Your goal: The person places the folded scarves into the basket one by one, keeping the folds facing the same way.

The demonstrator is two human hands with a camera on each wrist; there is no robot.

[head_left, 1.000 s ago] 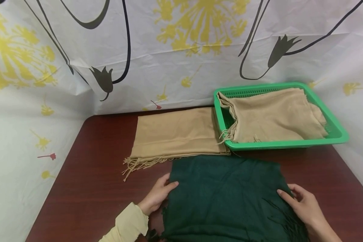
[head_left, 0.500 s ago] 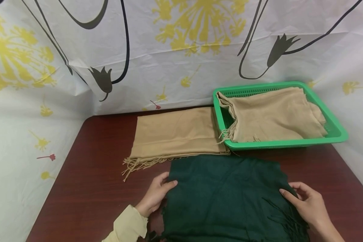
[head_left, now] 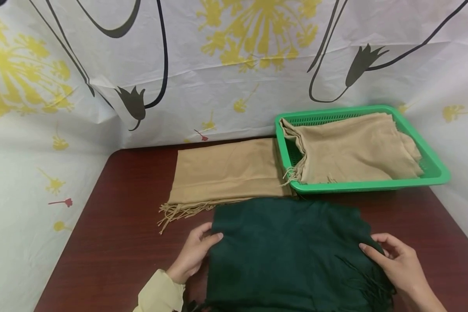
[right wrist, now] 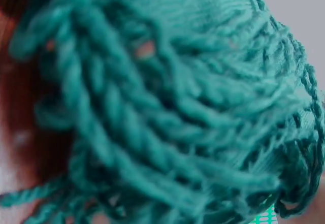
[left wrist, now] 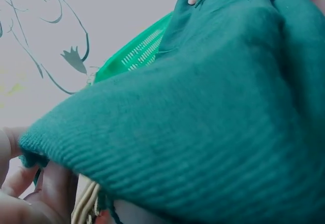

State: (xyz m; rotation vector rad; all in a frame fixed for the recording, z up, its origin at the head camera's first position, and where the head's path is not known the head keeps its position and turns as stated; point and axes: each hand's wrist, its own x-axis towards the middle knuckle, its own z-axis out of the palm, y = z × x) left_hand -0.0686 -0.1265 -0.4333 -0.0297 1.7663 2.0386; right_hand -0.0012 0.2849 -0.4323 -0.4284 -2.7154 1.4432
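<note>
From the head camera I look down on a shiny red-brown table (head_left: 97, 247) with a round corner at the far left. A white sheet (head_left: 179, 112) hangs behind it and on both sides, with big yellow flowers, dark curly stems and grey buds on it. At the far right I see a green basket (head_left: 351, 187). A tan cloth (head_left: 351, 149) lies inside, and some of its strings hang over the front left corner. Just left of the basket, a folded tan cloth (head_left: 226, 171) lies flat on the table, its strings pointing to the near side.

The dark green cloth (head_left: 277, 251) is in front of these, between the two hands. I cannot tell how much of it touches the table. The left hand (head_left: 194, 250), in a pale yellow sleeve (head_left: 161, 292), pinches its left edge, thumb on top and fingers underneath. The right hand (head_left: 399, 262) pinches the right edge, thumb on the near face and fingers curled behind. Near that hand, green strings (right wrist: 147, 112) fill the right wrist camera, a bit blurry.
</note>
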